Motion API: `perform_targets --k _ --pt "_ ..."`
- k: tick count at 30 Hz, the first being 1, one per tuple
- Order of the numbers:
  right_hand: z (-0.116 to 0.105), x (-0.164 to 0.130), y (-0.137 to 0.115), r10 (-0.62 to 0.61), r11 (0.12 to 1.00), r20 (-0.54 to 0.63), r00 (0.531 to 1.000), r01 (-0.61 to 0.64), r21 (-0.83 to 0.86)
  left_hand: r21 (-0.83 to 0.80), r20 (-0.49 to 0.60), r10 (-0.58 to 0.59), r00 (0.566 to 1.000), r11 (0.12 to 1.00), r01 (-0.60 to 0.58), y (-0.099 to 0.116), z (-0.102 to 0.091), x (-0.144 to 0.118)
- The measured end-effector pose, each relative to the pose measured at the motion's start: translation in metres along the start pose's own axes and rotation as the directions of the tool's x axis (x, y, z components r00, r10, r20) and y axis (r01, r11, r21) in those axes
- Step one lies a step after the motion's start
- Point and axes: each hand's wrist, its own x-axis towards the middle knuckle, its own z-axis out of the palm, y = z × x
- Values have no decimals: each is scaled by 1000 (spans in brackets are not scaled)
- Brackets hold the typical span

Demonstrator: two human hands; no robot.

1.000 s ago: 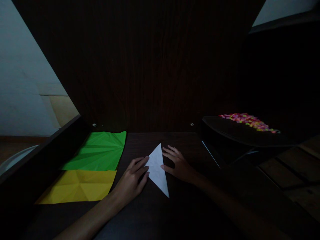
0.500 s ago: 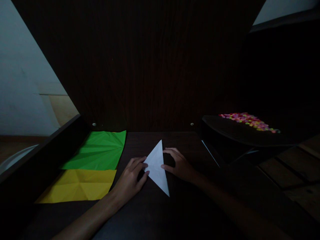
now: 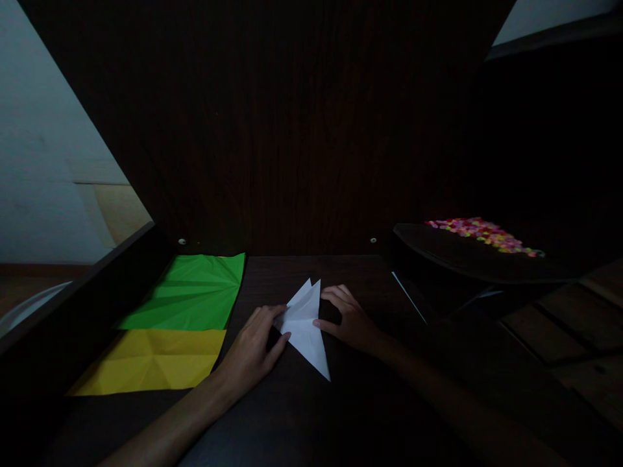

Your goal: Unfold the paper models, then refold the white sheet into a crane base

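A white sheet of paper (image 3: pixel 302 324), folded into a triangle, lies on the dark wooden surface between my hands. Its top ends in two separate points, as one layer stands apart from the other; the bottom runs to a single sharp tip. My left hand (image 3: pixel 256 344) holds the paper's left corner, thumb on the lower edge and fingers on the upper one. At the right edge, the thumb of my right hand (image 3: pixel 348 321) presses on the paper, while its curled fingertips touch near the upper right point.
To the left lie a creased green sheet (image 3: pixel 195 292) and a creased yellow sheet (image 3: pixel 156 363), beside a raised dark side board (image 3: pixel 97 279). A dark upright panel (image 3: pixel 282 130) rises behind. Small colourful pieces (image 3: pixel 487 235) are heaped on a dark curved ledge (image 3: pixel 438 259) at right.
The paper's single top point has parted into two, its upper layer shifting to the right. My left fingers have moved slightly up along the left corner; my right hand has barely moved.
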Motion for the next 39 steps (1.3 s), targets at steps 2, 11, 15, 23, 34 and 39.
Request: perform_targets --k 2,11,15,23,34,39 --pt "0 0 1 -26 1000 13 1000 26 10 3 9 4 1000 1000 -4 0 0 0" --pt "-1 -1 -1 -129 991 96 987 125 53 13 92 40 995 999 -41 3 -4 2" --pt "-1 -2 1 -198 980 112 974 193 56 43 119 70 990 996 -76 2 -4 0" --pt "-5 -5 2 -264 963 157 952 253 89 104 141 89 986 989 -104 5 -5 0" --pt "-4 -6 -3 -258 966 150 955 256 29 227 117 82 990 968 -107 6 -3 1" --pt "-5 -6 -3 -232 973 143 962 232 17 232 105 78 991 967 -101 7 -3 2"
